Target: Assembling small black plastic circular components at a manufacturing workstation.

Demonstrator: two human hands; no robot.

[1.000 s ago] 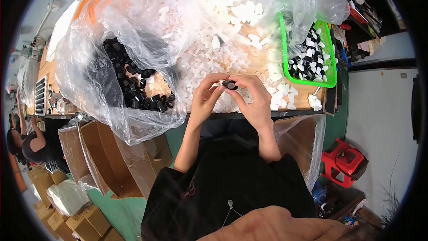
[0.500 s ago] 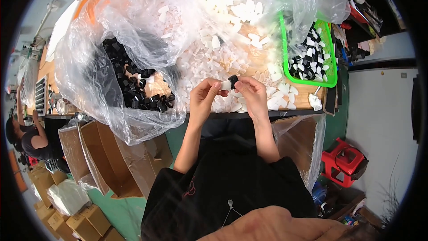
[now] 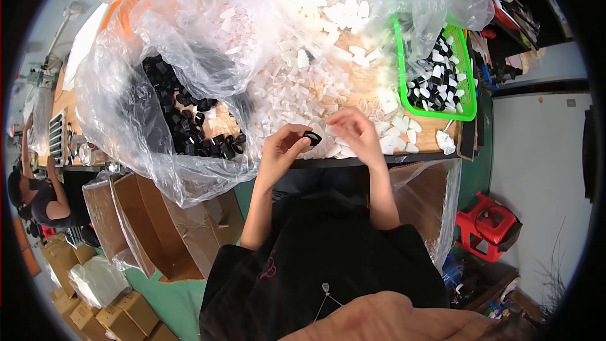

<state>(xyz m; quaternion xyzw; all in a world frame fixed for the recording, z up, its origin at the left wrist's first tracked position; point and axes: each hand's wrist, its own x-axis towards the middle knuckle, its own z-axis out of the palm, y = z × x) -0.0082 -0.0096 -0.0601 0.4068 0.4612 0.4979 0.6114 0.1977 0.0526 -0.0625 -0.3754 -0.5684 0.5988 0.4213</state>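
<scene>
My left hand (image 3: 281,153) is closed, pinching a small black cap (image 3: 312,139) between thumb and fingers, its oval end turned outward with a paler middle. A little to the right, my right hand (image 3: 358,137) hovers with its fingers apart over a heap of translucent white plastic pieces (image 3: 300,88); I see nothing held in it. Loose black caps (image 3: 189,123) lie in a clear plastic bag (image 3: 183,173) on the left. A green basket (image 3: 404,85) at the right holds black-and-white pieces (image 3: 439,76).
White tongue-shaped pieces (image 3: 346,14) are piled at the back of the wooden table (image 3: 429,134). Open cardboard boxes (image 3: 154,227) stand below its front edge. A red stool (image 3: 489,224) is at the right. Another person (image 3: 50,199) works at far left.
My hands have parted. The white piece that was between them with the black cap no longer shows; the left hand keeps the cap, lowered slightly and turned. My right hand's fingers have opened.
</scene>
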